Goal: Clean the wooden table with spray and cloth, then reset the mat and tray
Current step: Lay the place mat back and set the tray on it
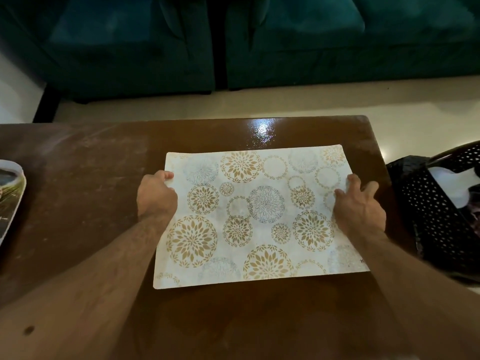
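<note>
A white mat [257, 216] printed with gold and grey flower circles lies on the right half of the dark wooden table [85, 178]. My left hand [155, 194] pinches the mat's left edge, thumb on top. My right hand [359, 206] grips the mat's right edge with its fingers spread over it. A tray [11, 196] with a picture on it sits at the table's far left edge, partly out of view. No spray bottle shows, and whether the white thing in the basket is the cloth I cannot tell.
A black perforated plastic basket [439, 216] stands just off the table's right edge with something white inside. Two dark teal sofas [337, 48] stand beyond the table across a strip of pale floor [233, 105]. The tabletop's far right part shines wet.
</note>
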